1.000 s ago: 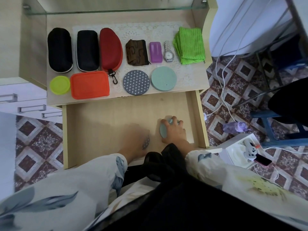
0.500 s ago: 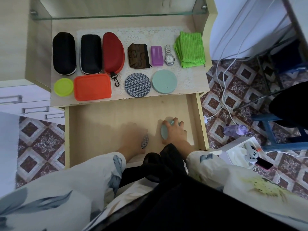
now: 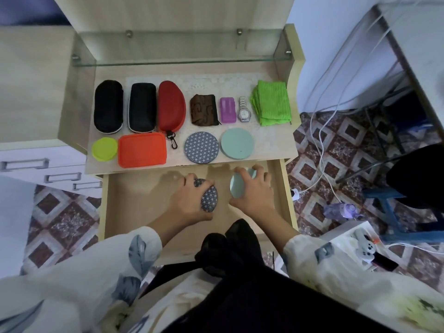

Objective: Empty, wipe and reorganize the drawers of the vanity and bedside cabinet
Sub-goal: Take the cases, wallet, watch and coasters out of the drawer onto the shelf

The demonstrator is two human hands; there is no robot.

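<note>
The open wooden drawer [image 3: 134, 203] is pulled out below the cabinet top [image 3: 271, 140]. Inside it, my left hand [image 3: 189, 203] grips a round navy patterned coaster [image 3: 209, 199] held on edge. My right hand [image 3: 252, 191] grips a round pale teal coaster [image 3: 236, 187], also tilted up on edge. On the cabinet top lie a second patterned coaster [image 3: 201, 147] and a second teal coaster [image 3: 237, 144], two black cases [image 3: 108, 106], a red case [image 3: 171, 106], an orange lid [image 3: 142, 149], a yellow-green lid [image 3: 104, 149], a brown pouch [image 3: 204, 109], a purple box [image 3: 227, 109], a watch [image 3: 244, 110] and a green cloth [image 3: 271, 102].
A glass shelf [image 3: 182, 62] spans the cabinet above the items. White drawers with metal handles [image 3: 62, 177] stand at left. Cables [image 3: 319, 131] trail over the tiled floor at right, near a purple bottle [image 3: 341, 209], a white box [image 3: 346, 239] and a blue stool [image 3: 394, 212].
Both hands have moved farther into the drawer, toward its back, each carrying its coaster. The camera has come closer and tilted up.
</note>
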